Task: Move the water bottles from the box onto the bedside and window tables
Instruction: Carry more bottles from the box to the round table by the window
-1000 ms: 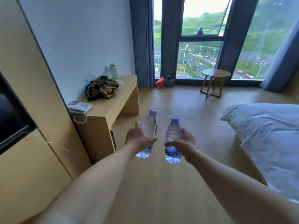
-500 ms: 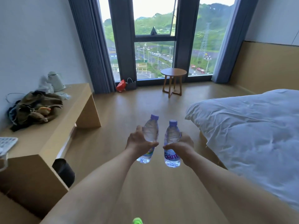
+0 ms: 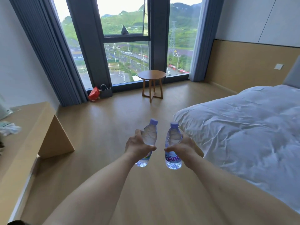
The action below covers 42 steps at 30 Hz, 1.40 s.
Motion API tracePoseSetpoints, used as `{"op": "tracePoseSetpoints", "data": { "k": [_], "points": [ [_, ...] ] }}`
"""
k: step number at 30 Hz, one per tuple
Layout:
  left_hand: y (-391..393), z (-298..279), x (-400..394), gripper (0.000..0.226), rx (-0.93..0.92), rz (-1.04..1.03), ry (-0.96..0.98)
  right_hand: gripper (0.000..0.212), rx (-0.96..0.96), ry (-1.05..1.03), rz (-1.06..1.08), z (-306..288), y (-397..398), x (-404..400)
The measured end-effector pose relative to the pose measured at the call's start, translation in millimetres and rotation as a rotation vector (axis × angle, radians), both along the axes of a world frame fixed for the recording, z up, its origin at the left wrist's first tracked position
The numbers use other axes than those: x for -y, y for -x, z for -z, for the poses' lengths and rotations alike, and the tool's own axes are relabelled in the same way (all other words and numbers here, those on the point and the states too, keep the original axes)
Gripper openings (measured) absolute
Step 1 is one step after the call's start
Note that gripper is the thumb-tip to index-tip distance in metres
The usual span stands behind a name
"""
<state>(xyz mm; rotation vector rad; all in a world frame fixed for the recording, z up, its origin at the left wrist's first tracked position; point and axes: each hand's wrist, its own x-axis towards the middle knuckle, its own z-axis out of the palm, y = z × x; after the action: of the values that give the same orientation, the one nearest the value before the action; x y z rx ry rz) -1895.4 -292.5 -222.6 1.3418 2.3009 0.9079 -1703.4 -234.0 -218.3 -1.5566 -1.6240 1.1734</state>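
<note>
My left hand [image 3: 138, 144] grips one water bottle [image 3: 148, 140] at mid-body; my right hand [image 3: 183, 147] grips the second bottle [image 3: 173, 143] likewise. Both are carried upright above the floor, well apart from the round window bench [image 3: 152, 75]. Full bottles should feel moderately heavy; thin walls flex, so hold mid-body without squeezing.

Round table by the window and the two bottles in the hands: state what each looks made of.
Round table: likely wood or wood veneer, matte warm brown, with crossed legs in the same tone. Left bottle and right bottle: clear thin plastic, glossy; the floor shows through and the walls are ribbed. Their caps look like opaque purple plastic. The right one carries a printed label.
</note>
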Motion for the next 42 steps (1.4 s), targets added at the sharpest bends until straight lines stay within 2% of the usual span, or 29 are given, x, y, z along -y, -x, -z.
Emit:
{"op": "tracePoseSetpoints", "data": {
  "k": [6,13,20,27,36,42],
  "points": [
    [55,13,-94,0.068,0.006,0.002,0.009,0.059,0.015,0.013,-0.008,9,60,-97],
    [115,27,-244,0.069,0.008,-0.046,0.021,0.054,-0.001,0.021,-0.031,28,119,-255],
    [160,6,-390,0.071,0.027,-0.067,0.036,0.057,0.024,0.04,-0.068,11,167,-411],
    [211,8,-512,0.072,0.085,-0.071,0.023,0.058,0.012,0.065,-0.082,14,226,-527],
    [317,34,-698,0.071,0.126,0.036,0.004,0.061,0.021,0.056,-0.004,34,333,-703],
    [386,14,-814,0.068,0.112,0.102,0.021,0.056,0.006,0.079,0.064,24,398,-810]
  ]
}}
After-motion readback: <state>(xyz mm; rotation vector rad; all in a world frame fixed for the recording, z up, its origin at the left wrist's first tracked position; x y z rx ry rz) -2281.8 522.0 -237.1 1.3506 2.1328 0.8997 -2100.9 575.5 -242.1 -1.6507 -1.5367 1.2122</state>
